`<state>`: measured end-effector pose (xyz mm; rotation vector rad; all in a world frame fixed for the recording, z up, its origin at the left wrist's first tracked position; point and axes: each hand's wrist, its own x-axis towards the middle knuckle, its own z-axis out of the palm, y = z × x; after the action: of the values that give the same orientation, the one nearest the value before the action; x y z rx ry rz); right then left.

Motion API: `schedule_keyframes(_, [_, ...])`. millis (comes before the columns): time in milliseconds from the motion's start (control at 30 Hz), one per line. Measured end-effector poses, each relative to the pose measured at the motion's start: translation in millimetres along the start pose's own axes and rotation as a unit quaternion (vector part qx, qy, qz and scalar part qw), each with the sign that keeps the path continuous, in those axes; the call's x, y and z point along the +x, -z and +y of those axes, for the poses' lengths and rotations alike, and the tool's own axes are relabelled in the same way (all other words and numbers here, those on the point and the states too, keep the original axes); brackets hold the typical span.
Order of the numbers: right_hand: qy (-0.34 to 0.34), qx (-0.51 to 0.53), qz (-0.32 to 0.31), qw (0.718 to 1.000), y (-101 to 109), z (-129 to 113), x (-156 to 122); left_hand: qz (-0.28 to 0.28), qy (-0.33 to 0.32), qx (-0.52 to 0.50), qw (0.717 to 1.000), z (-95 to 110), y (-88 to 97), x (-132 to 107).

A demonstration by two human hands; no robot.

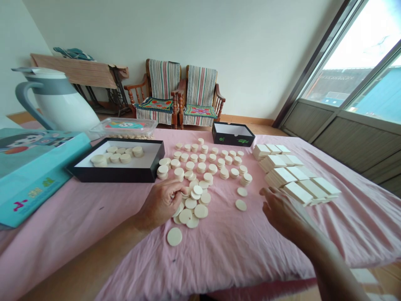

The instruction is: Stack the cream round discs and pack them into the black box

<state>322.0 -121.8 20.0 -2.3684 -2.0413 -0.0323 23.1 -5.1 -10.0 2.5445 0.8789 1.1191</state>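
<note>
Many cream round discs (200,165) lie in short stacks and loose on a pink tablecloth (238,251). My left hand (161,202) rests on the cloth with its fingers curled over a few loose discs (192,205) in the near pile. My right hand (280,209) hovers low with fingers stretched out, close to the near end of the stacked cream rectangular tiles (294,175); it holds nothing. Two single discs (241,198) lie between the hands, and one disc (174,236) lies alone nearer me.
A black box (84,171) with a white inside holds several discs at left. A smaller black box (233,134) stands at the back. A teal box (28,171), white jug (59,100) and clear container (127,127) crowd the left. Two chairs (181,98) stand behind.
</note>
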Motion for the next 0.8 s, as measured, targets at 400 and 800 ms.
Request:
schedule_keyframes(400, [0.108,0.178,0.025,0.978,-17,0,-2,-0.008,0.003,-0.003,1.000,0,0.7,0])
schedule_keyframes(800, [-0.049,-0.047,0.000,0.998,-19,23,-29,-0.002,-0.005,-0.007,1.000,4,1.3,1])
